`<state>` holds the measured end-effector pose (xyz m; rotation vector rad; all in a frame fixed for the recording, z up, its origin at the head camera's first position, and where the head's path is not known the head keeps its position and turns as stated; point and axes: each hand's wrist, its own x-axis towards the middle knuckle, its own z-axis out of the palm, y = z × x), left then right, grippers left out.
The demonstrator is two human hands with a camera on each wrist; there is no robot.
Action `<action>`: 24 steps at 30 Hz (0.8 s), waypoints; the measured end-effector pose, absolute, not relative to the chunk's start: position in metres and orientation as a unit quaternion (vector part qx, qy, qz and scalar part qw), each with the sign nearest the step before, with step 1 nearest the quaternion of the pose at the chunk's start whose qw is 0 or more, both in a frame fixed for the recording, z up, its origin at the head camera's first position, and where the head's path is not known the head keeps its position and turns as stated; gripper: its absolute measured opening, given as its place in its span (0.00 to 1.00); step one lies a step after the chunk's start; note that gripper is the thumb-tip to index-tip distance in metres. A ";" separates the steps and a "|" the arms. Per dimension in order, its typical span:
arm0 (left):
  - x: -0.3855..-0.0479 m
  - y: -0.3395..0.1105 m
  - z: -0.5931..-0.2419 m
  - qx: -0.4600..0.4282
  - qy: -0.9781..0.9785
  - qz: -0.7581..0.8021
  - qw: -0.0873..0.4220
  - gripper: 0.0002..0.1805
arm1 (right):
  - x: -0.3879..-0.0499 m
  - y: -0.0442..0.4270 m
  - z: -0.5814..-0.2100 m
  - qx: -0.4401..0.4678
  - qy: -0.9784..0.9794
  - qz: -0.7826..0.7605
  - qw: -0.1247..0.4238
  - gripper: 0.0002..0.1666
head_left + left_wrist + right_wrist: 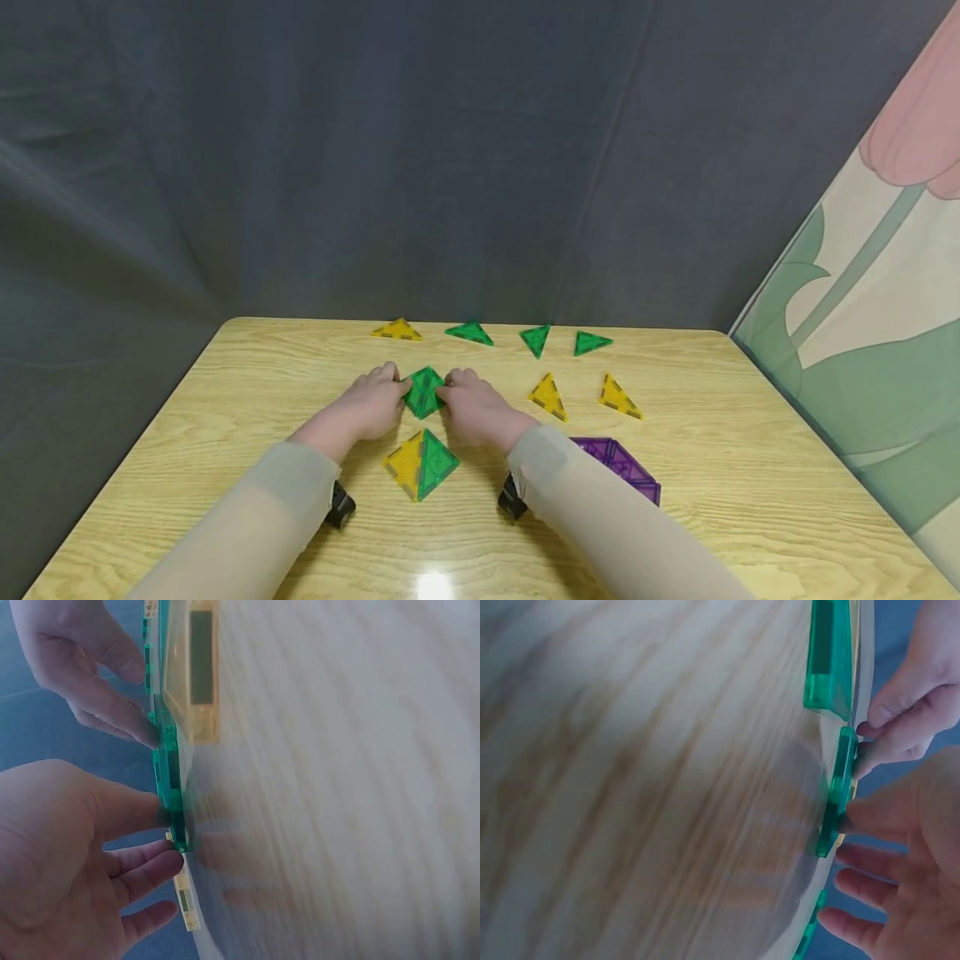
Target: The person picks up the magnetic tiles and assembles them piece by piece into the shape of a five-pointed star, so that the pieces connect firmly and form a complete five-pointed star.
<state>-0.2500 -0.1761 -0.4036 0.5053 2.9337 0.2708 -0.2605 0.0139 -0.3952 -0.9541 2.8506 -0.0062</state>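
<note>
Left hand (pixel 372 402) and right hand (pixel 474 407) pinch opposite corners of 2 adjoining green tiles (pixel 425 392) on the table (pixel 765 500); fingertips partly hide both corners. Right sleeve (pixel 600 512) partly covers purple tiles (pixel 626 463).

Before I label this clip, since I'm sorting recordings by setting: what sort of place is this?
Probably an indoor corner set up for play or filming: triangular tiles on a wood-grain table, dark fabric behind, flower-printed backdrop.

Head view looks down; 2 close wrist views share green tiles (pixel 425 392).
</note>
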 end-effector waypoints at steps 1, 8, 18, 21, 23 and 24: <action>-0.250 -0.176 -0.404 0.169 0.978 0.092 0.076 0.25 | -0.260 0.014 -0.396 -0.316 0.946 -0.002 0.070 0.25; -0.249 -0.175 -0.406 0.167 0.977 0.105 0.077 0.25 | -0.263 0.016 -0.400 -0.306 0.948 0.000 0.086 0.28; -0.267 -0.172 -0.394 0.174 0.977 0.103 0.065 0.21 | -0.280 0.048 -0.381 -0.308 0.928 -0.135 0.159 0.30; -0.271 -0.160 -0.382 0.170 0.979 0.104 0.042 0.22 | -0.288 0.083 -0.364 -0.285 0.930 -0.177 0.148 0.31; -0.270 -0.146 -0.374 0.177 0.978 0.107 0.025 0.23 | -0.293 0.112 -0.354 -0.269 0.935 -0.188 0.133 0.30; -0.268 -0.138 -0.371 0.182 0.977 0.109 0.022 0.24 | -0.294 0.127 -0.350 -0.257 0.938 -0.193 0.130 0.30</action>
